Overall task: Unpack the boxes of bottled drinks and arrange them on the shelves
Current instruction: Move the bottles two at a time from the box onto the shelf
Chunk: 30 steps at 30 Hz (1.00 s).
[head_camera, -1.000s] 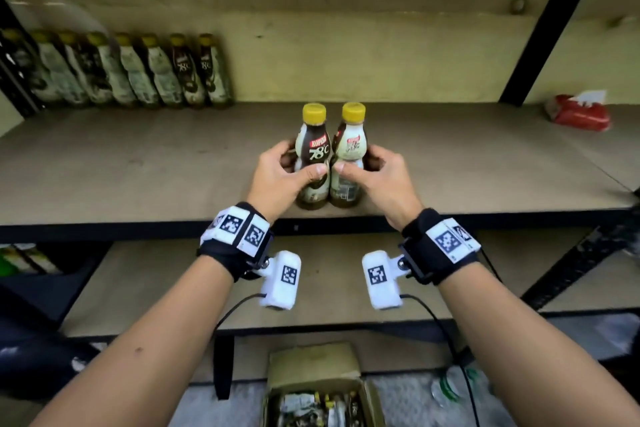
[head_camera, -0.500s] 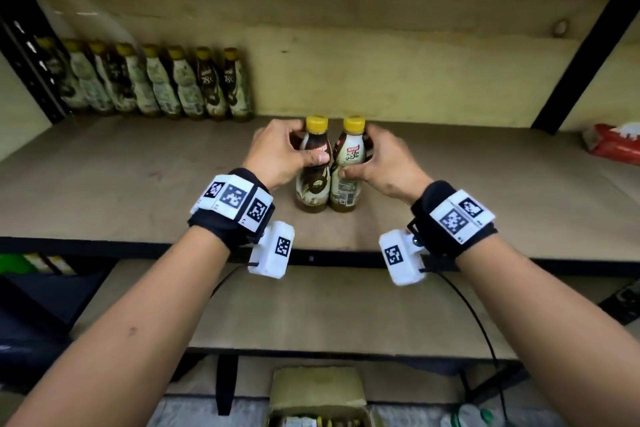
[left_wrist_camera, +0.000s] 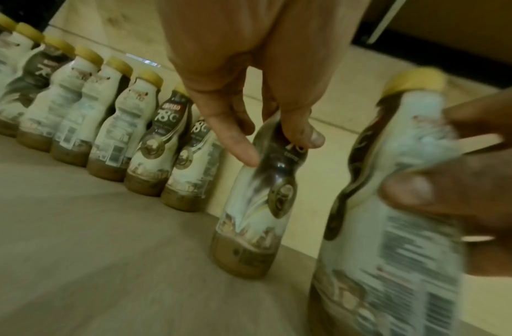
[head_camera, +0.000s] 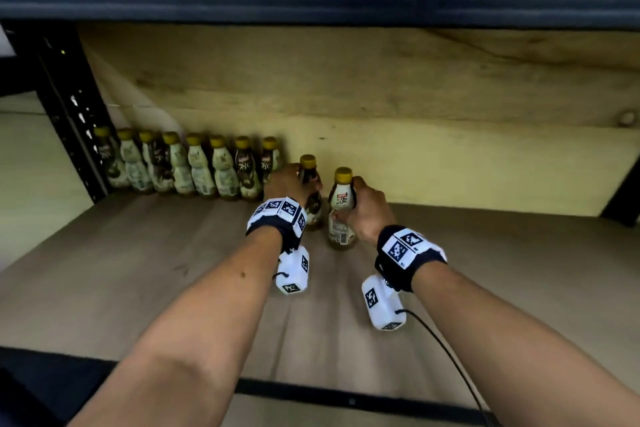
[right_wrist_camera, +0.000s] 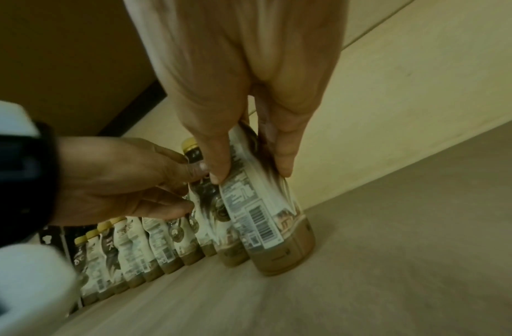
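Gripping: our left hand (head_camera: 285,184) has thumb and fingers (left_wrist_camera: 243,147) curled round the upper body of the dark-labelled bottle (head_camera: 312,198), which stands upright on the shelf board (head_camera: 138,270).
Right hand: we see our right hand (head_camera: 367,210) wrapped round the waist of the pale-labelled bottle (head_camera: 341,208), thumb (right_wrist_camera: 217,163) on the near side, fingers on the far side; its base is on the board or just above it, we cannot tell which.
Two bottles: side by side, a narrow gap between them in the head view, both with yellow caps.
Row: we count eight like bottles (head_camera: 194,166) lined along the back wall (head_camera: 450,166), starting at the black upright (head_camera: 72,121) on the left; the dark-labelled bottle stands just beside the row's right end, a little forward of it.
Pale-labelled bottle: nearer to us than its neighbour, barcode panel facing the right wrist camera.
Wrists: we wear black bands with white coded tags (head_camera: 277,210) and white camera blocks beneath.
Blur: both wrist views are smeared.
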{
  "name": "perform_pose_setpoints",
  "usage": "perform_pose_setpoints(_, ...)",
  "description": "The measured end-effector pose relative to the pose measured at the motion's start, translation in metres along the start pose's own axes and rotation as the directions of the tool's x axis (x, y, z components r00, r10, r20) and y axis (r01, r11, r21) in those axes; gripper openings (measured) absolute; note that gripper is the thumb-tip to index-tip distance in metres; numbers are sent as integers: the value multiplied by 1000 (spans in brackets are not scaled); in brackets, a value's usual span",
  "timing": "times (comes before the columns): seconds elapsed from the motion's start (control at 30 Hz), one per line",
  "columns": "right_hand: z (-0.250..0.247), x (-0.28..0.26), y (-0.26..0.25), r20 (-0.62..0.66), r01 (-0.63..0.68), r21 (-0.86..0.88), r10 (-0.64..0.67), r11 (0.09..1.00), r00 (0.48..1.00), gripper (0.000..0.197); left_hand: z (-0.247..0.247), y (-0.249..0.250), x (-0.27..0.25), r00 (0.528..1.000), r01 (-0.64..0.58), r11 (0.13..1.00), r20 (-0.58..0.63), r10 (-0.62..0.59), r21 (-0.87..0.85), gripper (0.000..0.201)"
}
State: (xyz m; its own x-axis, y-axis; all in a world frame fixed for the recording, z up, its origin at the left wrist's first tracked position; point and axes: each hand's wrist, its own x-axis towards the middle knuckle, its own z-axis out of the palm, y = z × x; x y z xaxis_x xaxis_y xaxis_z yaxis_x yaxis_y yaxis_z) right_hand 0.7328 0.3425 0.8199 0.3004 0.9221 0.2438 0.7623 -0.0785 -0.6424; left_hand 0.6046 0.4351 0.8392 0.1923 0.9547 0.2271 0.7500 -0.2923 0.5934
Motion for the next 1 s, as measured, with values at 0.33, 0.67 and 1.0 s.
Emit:
perform_pose_setpoints(0.33,18,41,6,-19,-43,-60,42,997,999,52,5,-20,79,999,29,993,11,-30,112,32)
perform_pose_setpoints(0.67,44,103,-13,-70,-86,-2,86,996,994,50,7,-35,89,997,-72,997,22,72,32,31)
perform_pose_setpoints(1.0,61,119,-11,-137,-120,5,119,993,983,55,6,-32,85,990,-131,984,59,125,117,37)
